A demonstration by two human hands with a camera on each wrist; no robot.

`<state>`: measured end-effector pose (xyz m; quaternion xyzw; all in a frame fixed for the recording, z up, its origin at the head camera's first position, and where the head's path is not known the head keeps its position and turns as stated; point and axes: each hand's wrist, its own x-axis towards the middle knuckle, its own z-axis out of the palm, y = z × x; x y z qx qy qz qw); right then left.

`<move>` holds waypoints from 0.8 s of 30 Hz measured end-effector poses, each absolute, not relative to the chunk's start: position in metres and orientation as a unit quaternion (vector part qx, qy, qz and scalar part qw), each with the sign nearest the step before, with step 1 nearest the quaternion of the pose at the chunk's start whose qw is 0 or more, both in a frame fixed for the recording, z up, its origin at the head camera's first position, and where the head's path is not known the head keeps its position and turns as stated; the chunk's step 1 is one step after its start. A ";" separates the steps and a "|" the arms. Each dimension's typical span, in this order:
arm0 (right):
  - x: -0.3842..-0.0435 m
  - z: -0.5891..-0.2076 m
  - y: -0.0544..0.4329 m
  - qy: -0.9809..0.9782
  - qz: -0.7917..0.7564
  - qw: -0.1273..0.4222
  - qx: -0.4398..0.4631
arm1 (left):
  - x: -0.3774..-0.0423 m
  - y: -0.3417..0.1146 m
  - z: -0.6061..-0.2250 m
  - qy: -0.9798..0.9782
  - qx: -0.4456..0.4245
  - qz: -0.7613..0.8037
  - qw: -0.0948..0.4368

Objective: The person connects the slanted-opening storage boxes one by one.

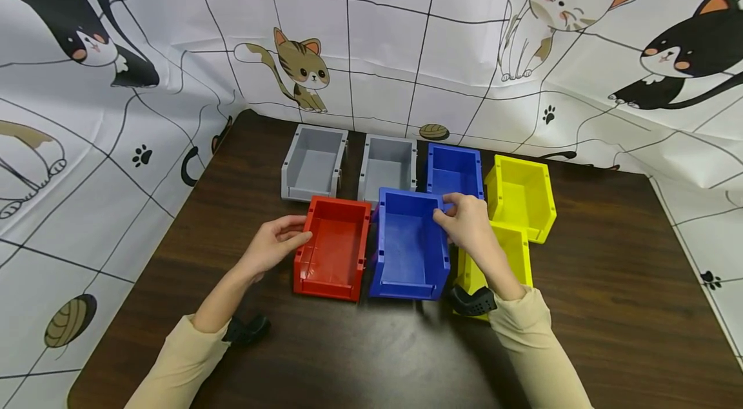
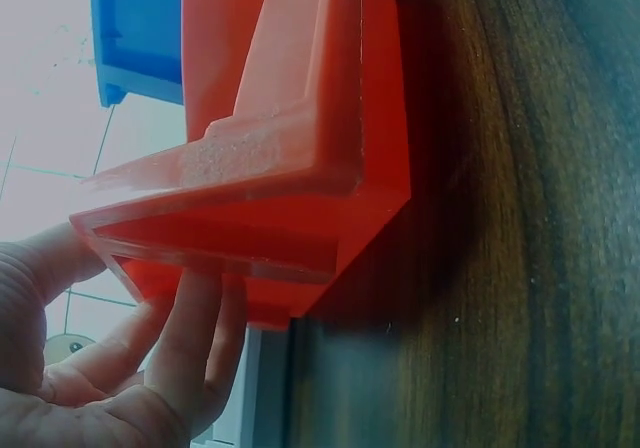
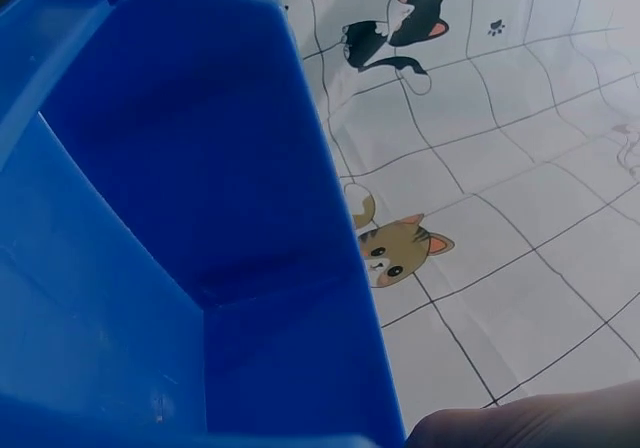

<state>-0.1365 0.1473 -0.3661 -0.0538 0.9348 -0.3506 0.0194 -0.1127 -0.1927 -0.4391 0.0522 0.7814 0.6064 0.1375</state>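
In the head view, the left grip (image 1: 271, 244), left of centre, pinches the left wall of the red bin (image 1: 333, 248), its thumb lying over the rim and its fingers against the outer side. The left wrist view shows those fingers bent in against the red plastic, with only a small gap between thumb and fingertips.

Right of centre, the right grip (image 1: 467, 223) pinches the right rim of the front blue bin (image 1: 409, 241), near its upper corner. Its fingers are drawn in close. In the right wrist view only a strip of this hand shows, at the lower right.

The front blue bin stands at the middle of the frame, just right of the red bin. Behind them, across the upper middle of the bench (image 1: 615, 280), stand the left grey bin (image 1: 316, 164), the right grey bin (image 1: 387, 164) and the rear blue bin (image 1: 454, 164). Further right is the upper yellow bin (image 1: 522, 196); the lower yellow bin (image 1: 516, 251) lies partly hidden by the right forearm.
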 end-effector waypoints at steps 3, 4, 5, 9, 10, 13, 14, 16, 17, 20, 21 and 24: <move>-0.136 -0.366 0.146 0.935 -0.350 0.021 -0.053 | -0.113 -0.193 -0.440 0.779 0.055 0.610 0.137; -0.136 -0.366 0.145 0.935 -0.350 0.022 -0.052 | -0.113 -0.193 -0.440 0.778 0.055 0.611 0.138; -0.136 -0.366 0.145 0.935 -0.350 0.025 -0.050 | -0.113 -0.192 -0.440 0.777 0.055 0.611 0.139; -0.135 -0.367 0.143 0.935 -0.349 0.035 -0.043 | -0.112 -0.192 -0.439 0.779 0.057 0.608 0.138; -0.135 -0.367 0.143 0.935 -0.350 0.037 -0.041 | -0.112 -0.192 -0.439 0.779 0.058 0.608 0.137; -0.136 -0.367 0.143 0.934 -0.353 0.041 -0.035 | -0.112 -0.192 -0.438 0.780 0.059 0.608 0.135; -0.136 -0.367 0.143 0.934 -0.353 0.041 -0.032 | -0.112 -0.192 -0.437 0.780 0.060 0.608 0.135; -0.136 -0.367 0.143 0.934 -0.355 0.041 -0.026 | -0.112 -0.192 -0.437 0.780 0.060 0.608 0.136; -0.136 -0.368 0.143 0.933 -0.357 0.042 -0.023 | -0.112 -0.192 -0.437 0.780 0.060 0.607 0.137; -0.135 -0.369 0.141 0.932 -0.362 0.035 -0.018 | -0.112 -0.193 -0.437 0.781 0.060 0.607 0.138; -0.134 -0.370 0.141 0.931 -0.362 0.031 -0.016 | -0.112 -0.193 -0.437 0.780 0.060 0.607 0.138; -0.131 -0.371 0.138 0.933 -0.358 0.011 -0.018 | -0.112 -0.193 -0.437 0.778 0.061 0.610 0.137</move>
